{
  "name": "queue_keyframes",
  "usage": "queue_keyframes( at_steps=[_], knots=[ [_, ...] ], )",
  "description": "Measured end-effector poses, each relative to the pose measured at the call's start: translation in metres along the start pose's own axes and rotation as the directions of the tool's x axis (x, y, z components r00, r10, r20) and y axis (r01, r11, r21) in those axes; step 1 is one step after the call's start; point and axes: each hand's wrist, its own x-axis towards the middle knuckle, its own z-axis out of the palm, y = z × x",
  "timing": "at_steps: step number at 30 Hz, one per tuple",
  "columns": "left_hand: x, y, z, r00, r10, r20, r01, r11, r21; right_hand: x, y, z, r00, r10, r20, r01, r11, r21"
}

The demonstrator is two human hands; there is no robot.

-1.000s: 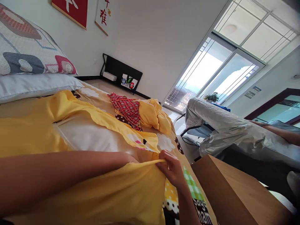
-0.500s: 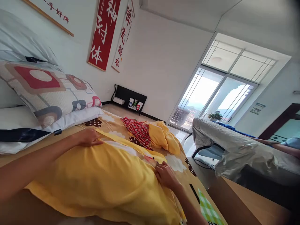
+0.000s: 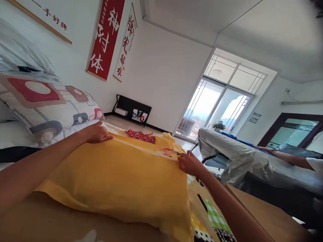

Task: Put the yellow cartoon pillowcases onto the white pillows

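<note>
A broad yellow cloth (image 3: 121, 178) is stretched between my two hands in front of me; whether it is a garment or a cover I cannot tell. My left hand (image 3: 97, 132) pinches its far left corner. At the far right corner, my right hand (image 3: 190, 163) grips the same cloth near a printed patch of white and red. The fabric hangs down toward me, mostly smooth, over a patterned bedspread (image 3: 202, 201). Just beyond it lie a red plaid cloth (image 3: 141, 136) and a crumpled yellow cloth (image 3: 169, 140), both partly hidden behind the held piece.
To the left, a patterned pillow (image 3: 50, 104) rests on white bedding. A low black stand (image 3: 132, 109) is by the far wall. On the right, a table under a plastic cover (image 3: 237, 154) has a potted plant (image 3: 219, 125) behind it and another person's arm (image 3: 290, 158) over it.
Both hands have lifted the yellow cloth's far edge, the right hand rising most and moving outward. The cloth is now flatter and covers more of the plaid cloth. The view has shifted rightward.
</note>
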Motion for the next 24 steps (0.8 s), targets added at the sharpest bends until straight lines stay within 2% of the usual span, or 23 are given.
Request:
queue_keyframes(
  at_steps=[3,5,6,8,9,11,13,14,17,21,24],
  knots=[
    [0.005,-0.007,-0.016,0.997,-0.060,-0.049,0.063,0.995,0.080,0.010,0.026,-0.022,0.997,0.065,-0.030,-0.066,0.998,-0.005],
    [0.001,-0.004,-0.006,0.986,-0.119,-0.114,0.127,0.990,0.068,0.015,0.019,-0.011,0.994,0.104,-0.013,-0.104,0.994,0.031],
    [-0.004,0.001,0.008,0.979,-0.146,-0.146,0.154,0.987,0.052,0.015,0.006,0.005,0.993,0.121,0.012,-0.122,0.991,0.061],
    [-0.019,0.015,0.050,0.967,-0.212,-0.143,0.211,0.977,-0.018,0.012,-0.034,0.050,0.985,0.148,0.088,-0.159,0.978,0.133],
    [-0.028,0.024,0.075,0.966,-0.236,-0.107,0.232,0.972,-0.045,0.010,-0.057,0.076,0.978,0.167,0.123,-0.187,0.968,0.169],
    [-0.044,0.040,0.123,0.954,-0.298,0.033,0.300,0.941,-0.158,0.002,-0.097,0.123,0.960,0.224,0.168,-0.259,0.940,0.224],
    [-0.053,0.048,0.154,0.941,-0.328,0.081,0.338,0.919,-0.203,-0.005,-0.119,0.155,0.945,0.268,0.190,-0.313,0.910,0.272],
    [-0.055,0.048,0.162,0.938,-0.337,0.083,0.347,0.912,-0.216,-0.008,-0.123,0.164,0.942,0.275,0.195,-0.324,0.898,0.298],
    [-0.054,0.041,0.164,0.931,-0.351,0.097,0.364,0.888,-0.283,-0.013,-0.110,0.168,0.951,0.236,0.201,-0.299,0.869,0.393],
    [-0.051,0.028,0.155,0.924,-0.362,0.121,0.381,0.861,-0.338,-0.004,-0.076,0.151,0.961,0.207,0.183,-0.274,0.809,0.520],
    [-0.046,0.021,0.152,0.911,-0.404,0.082,0.401,0.819,-0.411,0.005,-0.046,0.141,0.975,0.150,0.165,-0.221,0.743,0.632]
  ],
)
